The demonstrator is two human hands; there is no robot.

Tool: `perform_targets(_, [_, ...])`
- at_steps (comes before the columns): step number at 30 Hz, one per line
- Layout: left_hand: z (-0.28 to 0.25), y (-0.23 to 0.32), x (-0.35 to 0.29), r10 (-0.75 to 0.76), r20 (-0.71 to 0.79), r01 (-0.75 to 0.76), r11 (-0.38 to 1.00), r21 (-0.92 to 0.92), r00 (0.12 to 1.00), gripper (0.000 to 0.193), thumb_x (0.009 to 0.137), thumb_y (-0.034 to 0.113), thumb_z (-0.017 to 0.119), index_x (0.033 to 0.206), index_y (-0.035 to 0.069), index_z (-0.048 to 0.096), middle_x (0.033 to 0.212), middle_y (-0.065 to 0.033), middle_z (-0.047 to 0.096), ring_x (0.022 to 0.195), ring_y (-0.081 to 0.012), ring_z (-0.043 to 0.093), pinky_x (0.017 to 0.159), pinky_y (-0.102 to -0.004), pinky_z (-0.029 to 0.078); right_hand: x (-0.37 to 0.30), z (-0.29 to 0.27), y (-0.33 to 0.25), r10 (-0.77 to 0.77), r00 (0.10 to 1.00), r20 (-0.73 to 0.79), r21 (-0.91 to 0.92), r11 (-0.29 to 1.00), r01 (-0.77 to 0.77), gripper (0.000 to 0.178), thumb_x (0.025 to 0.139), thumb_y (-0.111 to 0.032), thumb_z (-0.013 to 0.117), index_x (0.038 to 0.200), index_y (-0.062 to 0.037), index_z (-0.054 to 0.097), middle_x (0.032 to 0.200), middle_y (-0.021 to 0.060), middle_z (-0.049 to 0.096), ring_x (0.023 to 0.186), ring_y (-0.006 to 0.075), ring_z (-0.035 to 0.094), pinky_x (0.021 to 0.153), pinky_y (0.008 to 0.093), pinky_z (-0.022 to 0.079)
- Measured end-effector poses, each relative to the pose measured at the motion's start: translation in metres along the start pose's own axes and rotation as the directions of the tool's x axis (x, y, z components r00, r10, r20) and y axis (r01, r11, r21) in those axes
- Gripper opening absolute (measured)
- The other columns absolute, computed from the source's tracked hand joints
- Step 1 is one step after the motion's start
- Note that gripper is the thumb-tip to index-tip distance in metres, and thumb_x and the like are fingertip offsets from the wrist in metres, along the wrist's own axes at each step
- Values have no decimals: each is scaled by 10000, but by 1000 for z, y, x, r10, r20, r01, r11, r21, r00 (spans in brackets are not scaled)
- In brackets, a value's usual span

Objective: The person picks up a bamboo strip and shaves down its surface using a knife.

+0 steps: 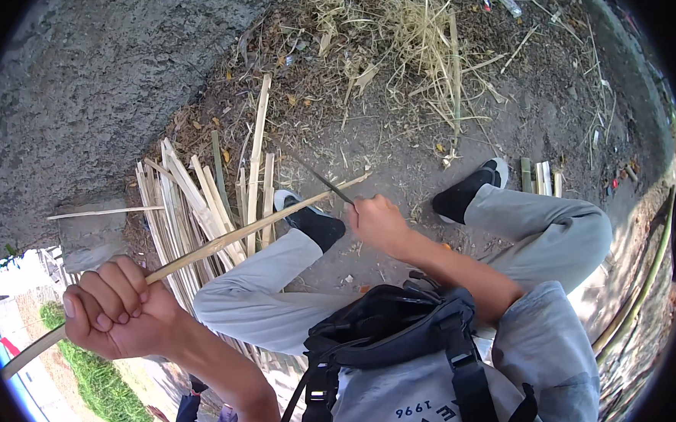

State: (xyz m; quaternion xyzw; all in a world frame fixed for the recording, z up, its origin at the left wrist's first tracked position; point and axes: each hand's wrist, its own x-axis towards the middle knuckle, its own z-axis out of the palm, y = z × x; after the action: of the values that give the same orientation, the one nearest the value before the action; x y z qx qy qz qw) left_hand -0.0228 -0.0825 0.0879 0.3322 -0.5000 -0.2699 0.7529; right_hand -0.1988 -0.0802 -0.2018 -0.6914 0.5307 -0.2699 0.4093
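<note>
My left hand point(124, 307) is closed in a fist around a long, pale bamboo strip point(229, 240). The strip slants from the lower left edge up to a point just beyond my right hand. My right hand point(379, 225) is closed on a knife point(318, 176); its handle is hidden in my fingers. The thin dark blade points up and left and crosses the strip near its far end. Whether the edge bites into the bamboo cannot be made out.
Many split bamboo strips point(182, 195) lie bundled left of my feet. A heap of shavings point(408, 31) lies ahead on the dirt. Short bamboo pieces point(538, 178) rest beside my right foot. A rough grey wall point(116, 69) rises at left. Another person point(190, 411) shows at the lower left.
</note>
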Motion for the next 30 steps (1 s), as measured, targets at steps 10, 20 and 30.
perform_targets(10, [-5, 2, -3, 13, 78, -7, 997, -75, 997, 404, 917, 171, 433, 535, 173, 304, 422, 30, 280, 343, -79, 193, 359, -240, 190, -1, 13, 23, 10, 999, -32, -63, 998, -12, 348, 907, -248, 534, 710, 34, 587, 586, 268, 567, 580, 454, 588, 574, 520, 489])
perform_targets(20, [-22, 16, -11, 2, 164, 17, 993, -118, 986, 386, 864, 163, 462, 509, 180, 312, 395, 38, 321, 325, -62, 229, 373, -220, 240, 0, 22, 24, 67, 994, 84, -57, 996, -62, 317, 903, -244, 523, 780, 30, 624, 661, 277, 599, 644, 467, 606, 654, 532, 507])
perform_targets(30, [-22, 17, -15, 5, 204, 30, 985, -168, 979, 404, 851, 185, 468, 481, 179, 306, 379, 39, 342, 288, -50, 255, 335, -192, 224, -1, 11, 15, 163, 978, 132, -121, 982, -148, 304, 906, -248, 514, 838, 21, 635, 739, 295, 620, 716, 469, 627, 692, 533, 518])
